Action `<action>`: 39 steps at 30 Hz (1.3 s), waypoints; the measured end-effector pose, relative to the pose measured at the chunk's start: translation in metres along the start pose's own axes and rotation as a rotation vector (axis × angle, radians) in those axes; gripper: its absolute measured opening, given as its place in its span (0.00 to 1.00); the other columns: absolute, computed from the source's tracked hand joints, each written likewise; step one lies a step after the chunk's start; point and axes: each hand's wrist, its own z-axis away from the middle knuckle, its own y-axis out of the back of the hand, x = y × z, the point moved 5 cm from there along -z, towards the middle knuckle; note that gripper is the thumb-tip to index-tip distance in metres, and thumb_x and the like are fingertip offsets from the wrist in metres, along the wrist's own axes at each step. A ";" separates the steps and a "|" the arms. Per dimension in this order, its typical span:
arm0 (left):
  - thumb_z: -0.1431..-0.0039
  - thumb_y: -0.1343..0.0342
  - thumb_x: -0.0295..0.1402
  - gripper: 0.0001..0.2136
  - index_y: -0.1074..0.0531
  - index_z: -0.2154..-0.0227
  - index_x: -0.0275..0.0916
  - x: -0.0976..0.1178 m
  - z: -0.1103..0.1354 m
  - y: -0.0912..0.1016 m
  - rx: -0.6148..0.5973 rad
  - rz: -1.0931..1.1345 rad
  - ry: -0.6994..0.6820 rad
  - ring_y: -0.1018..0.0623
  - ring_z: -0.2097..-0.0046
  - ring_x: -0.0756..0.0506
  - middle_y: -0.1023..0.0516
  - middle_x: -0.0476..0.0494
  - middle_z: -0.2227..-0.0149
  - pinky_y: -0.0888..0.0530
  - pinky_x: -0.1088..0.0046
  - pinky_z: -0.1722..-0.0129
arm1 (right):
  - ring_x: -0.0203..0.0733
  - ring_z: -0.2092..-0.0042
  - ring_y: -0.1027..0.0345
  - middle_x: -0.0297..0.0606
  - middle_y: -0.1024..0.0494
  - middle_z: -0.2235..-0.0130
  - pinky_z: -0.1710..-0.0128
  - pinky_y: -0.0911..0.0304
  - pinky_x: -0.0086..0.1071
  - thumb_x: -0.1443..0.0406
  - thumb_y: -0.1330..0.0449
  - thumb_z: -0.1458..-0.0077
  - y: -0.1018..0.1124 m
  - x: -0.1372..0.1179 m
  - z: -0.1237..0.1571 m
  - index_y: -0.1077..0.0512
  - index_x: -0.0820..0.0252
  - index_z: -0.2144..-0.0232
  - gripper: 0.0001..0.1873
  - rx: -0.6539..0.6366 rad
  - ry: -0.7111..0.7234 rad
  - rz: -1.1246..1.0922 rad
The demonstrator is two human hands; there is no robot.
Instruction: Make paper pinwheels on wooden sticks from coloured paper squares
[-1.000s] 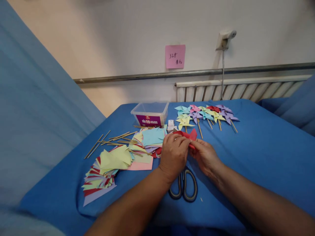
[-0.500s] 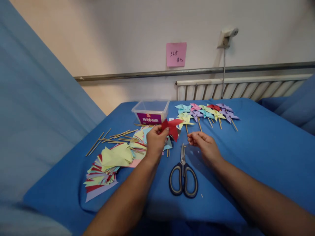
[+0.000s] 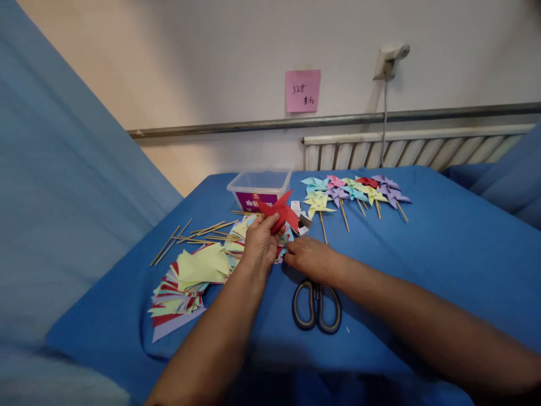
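My left hand [image 3: 261, 241] pinches a red paper pinwheel [image 3: 284, 211] by its centre, thumb on top, its folded blades fanned out above the fingers. Just to the right and lower, my right hand [image 3: 310, 258] is down by the pile's edge with its fingers closed; what they grip, if anything, is hidden. Under that hand lie scissors [image 3: 311, 324], the dark loop handles showing and the blades covered. Beneath both hands is a heap of coloured cut paper [image 3: 237, 237]. Small white boxes [image 3: 302, 230] sit just behind my right fingers.
Finished pinwheels on sticks [image 3: 337, 194] lie at the back right. A clear plastic tub [image 3: 258, 183] stands at the back. Loose sticks [image 3: 207, 230] and a fanned paper stack [image 3: 198, 270] lie on the left of the blue cloth [image 3: 401, 270]. Blue curtains [image 3: 63, 186] hang alongside.
My right hand has moved left and slightly down, from beside a pinwheel stick to the paper pile, now covering the scissor blades. The red pinwheel has turned and shifted left in my left hand.
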 end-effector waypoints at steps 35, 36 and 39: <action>0.43 0.44 0.20 0.07 0.29 0.75 0.33 0.001 0.000 -0.001 0.019 0.061 0.221 0.27 0.78 0.54 0.26 0.49 0.79 0.28 0.80 0.75 | 0.40 0.63 0.25 0.41 0.20 0.60 0.62 0.32 0.35 0.65 0.47 0.36 0.026 0.017 0.046 0.31 0.58 0.61 0.06 0.739 -0.274 -0.699; 0.44 0.43 0.21 0.06 0.28 0.75 0.34 -0.002 0.000 -0.001 0.004 0.037 0.223 0.27 0.78 0.54 0.26 0.50 0.79 0.29 0.80 0.76 | 0.39 0.65 0.24 0.39 0.19 0.61 0.64 0.31 0.34 0.62 0.46 0.36 0.025 0.027 0.056 0.32 0.57 0.61 0.05 0.869 -0.444 -0.943; 0.49 0.39 0.23 0.03 0.27 0.73 0.34 -0.014 0.000 -0.002 -0.035 -0.059 0.183 0.28 0.77 0.54 0.25 0.49 0.77 0.30 0.80 0.76 | 0.37 0.70 0.24 0.36 0.19 0.67 0.70 0.31 0.31 0.55 0.39 0.43 0.015 0.045 0.072 0.34 0.57 0.68 0.13 1.082 -0.742 -1.457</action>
